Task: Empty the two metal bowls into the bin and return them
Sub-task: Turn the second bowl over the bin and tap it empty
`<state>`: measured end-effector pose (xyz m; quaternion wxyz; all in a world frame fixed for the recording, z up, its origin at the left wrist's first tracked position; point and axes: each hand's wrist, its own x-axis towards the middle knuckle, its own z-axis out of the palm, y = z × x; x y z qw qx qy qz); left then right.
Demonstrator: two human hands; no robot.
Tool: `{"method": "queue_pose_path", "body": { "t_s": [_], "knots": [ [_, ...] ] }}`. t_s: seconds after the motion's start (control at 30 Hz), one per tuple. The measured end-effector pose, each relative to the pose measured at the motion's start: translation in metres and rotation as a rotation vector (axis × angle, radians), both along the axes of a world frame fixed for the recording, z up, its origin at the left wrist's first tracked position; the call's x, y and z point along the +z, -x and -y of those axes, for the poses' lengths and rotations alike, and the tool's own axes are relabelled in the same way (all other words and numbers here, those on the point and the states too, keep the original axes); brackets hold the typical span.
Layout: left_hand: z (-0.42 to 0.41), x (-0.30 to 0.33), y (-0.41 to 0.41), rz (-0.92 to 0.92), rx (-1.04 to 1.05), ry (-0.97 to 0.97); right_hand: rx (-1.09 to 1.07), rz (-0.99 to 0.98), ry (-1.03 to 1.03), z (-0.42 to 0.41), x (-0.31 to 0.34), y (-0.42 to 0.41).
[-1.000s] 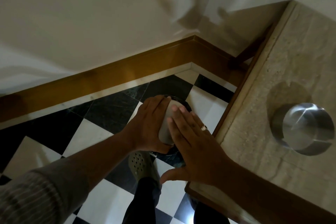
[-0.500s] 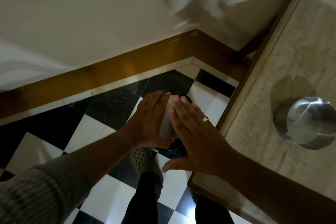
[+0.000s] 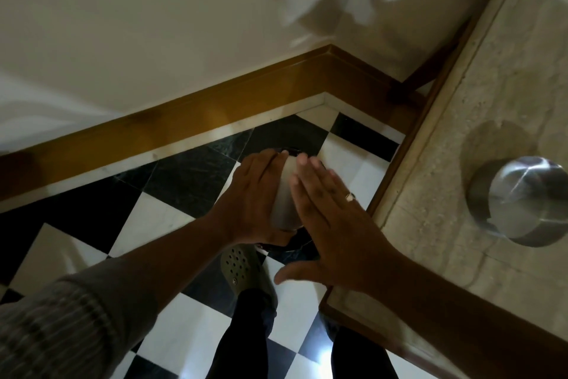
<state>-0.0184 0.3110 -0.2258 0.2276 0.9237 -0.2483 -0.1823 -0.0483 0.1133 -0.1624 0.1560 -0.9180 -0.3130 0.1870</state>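
My left hand (image 3: pixel 255 203) grips a metal bowl (image 3: pixel 284 197) turned upside down over a dark bin (image 3: pixel 296 243) on the floor; only slivers of the bin's rim show under my hands. My right hand (image 3: pixel 329 225) lies flat with fingers spread against the bowl's upturned bottom. A second metal bowl (image 3: pixel 522 200) rests upside down on the stone counter (image 3: pixel 430 218) at the right, away from both hands. What is inside the bin is hidden.
The checkered black-and-white floor (image 3: pixel 172 225) meets a wooden skirting board (image 3: pixel 215 108) and a white wall. The counter has a wooden edge (image 3: pixel 396 169) close to my right wrist. My foot in a perforated shoe (image 3: pixel 239 268) stands just before the bin.
My hands stay in almost the same place on the upturned bowl; the right hand shifts slightly against its bottom. The view drifts a little, moving the counter bowl rightward.
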Motion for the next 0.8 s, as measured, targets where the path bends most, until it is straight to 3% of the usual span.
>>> {"method": "queue_pose_path", "body": {
  "t_s": [0.17,0.27,0.4,0.53,0.67,0.73,0.8],
  "knots": [
    [0.001,0.002,-0.001,0.037,-0.028,-0.019,0.117,-0.089,0.124,0.007,-0.018,0.008],
    [0.0,0.001,-0.002,0.094,0.01,0.038,0.067,0.005,0.064,0.009,-0.015,0.002],
    [0.0,-0.002,-0.001,0.067,0.003,-0.019,0.199,-0.085,0.208,0.012,-0.028,0.001],
    [-0.005,-0.004,-0.001,0.038,0.07,0.057,0.132,0.047,0.171,0.01,-0.03,-0.009],
    [0.0,0.011,-0.007,-0.194,0.241,0.2,0.073,0.085,0.066,0.008,-0.029,-0.015],
    [0.005,0.027,-0.014,-0.438,0.404,0.304,-0.043,0.038,-0.077,0.009,-0.019,-0.024],
    [0.005,0.039,-0.021,-0.726,0.63,0.43,-0.251,-0.142,-0.218,0.008,-0.004,-0.034]
  ]
}}
